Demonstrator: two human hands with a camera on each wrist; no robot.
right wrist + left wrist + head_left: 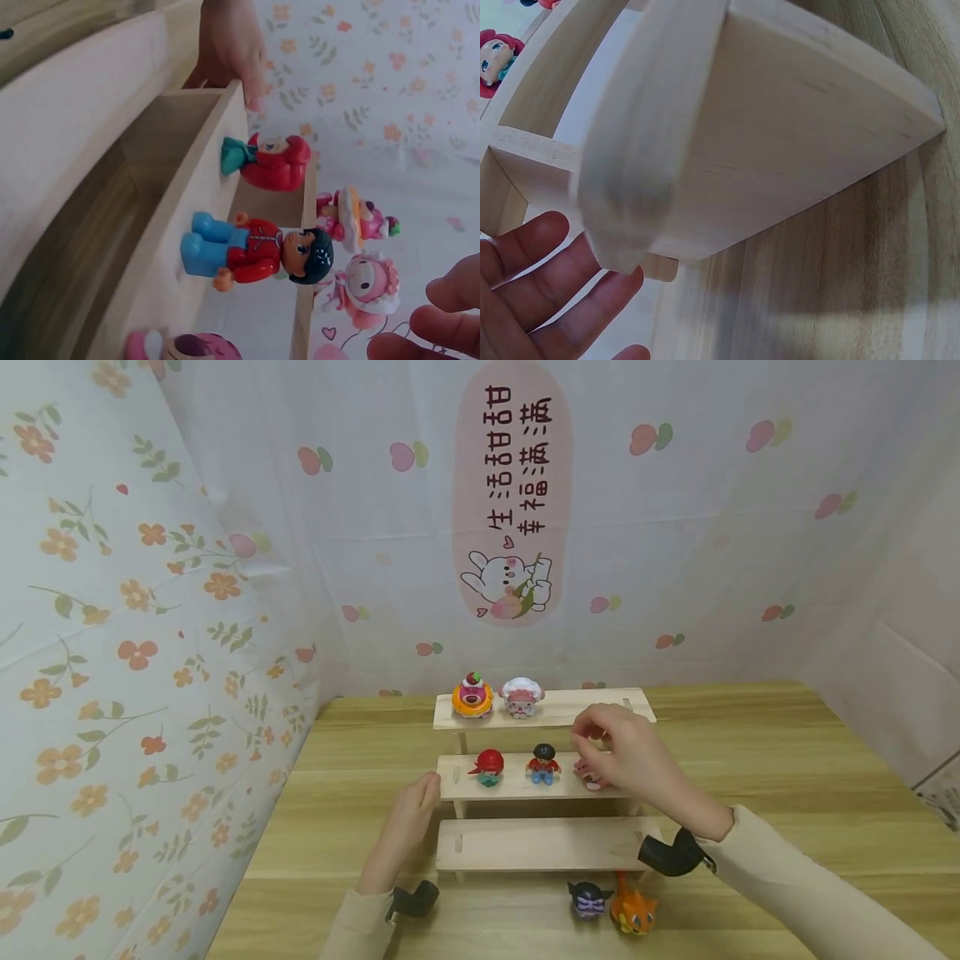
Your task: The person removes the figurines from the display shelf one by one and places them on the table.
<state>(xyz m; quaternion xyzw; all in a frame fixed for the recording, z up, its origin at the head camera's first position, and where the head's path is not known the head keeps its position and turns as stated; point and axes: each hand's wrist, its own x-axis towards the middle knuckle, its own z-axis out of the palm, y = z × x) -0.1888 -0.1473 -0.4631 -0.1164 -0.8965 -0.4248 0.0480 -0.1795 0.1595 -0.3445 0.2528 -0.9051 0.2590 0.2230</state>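
Note:
My left hand (414, 806) holds the left end of the wooden stepped display stand (540, 843) at its middle shelf. In the left wrist view the fingers (547, 292) lie at the board's end. At the right end of that shelf, my right hand (626, 752) hovers by a pink toy figure (591, 774). Its fingers (450, 319) hold nothing in the right wrist view, apart from the pink figure. Left of it stand a boy figure (543, 764) in a red jacket and a red-haired figure (489, 767) with a teal lower body.
A pink bear figure (472, 697) in an orange ring and a white-hatted pink figure (521, 697) stand on the top shelf. A black-and-purple figure (588, 900) and an orange figure (633, 910) are on the table before the stand. Patterned cloth (360, 568) hangs behind.

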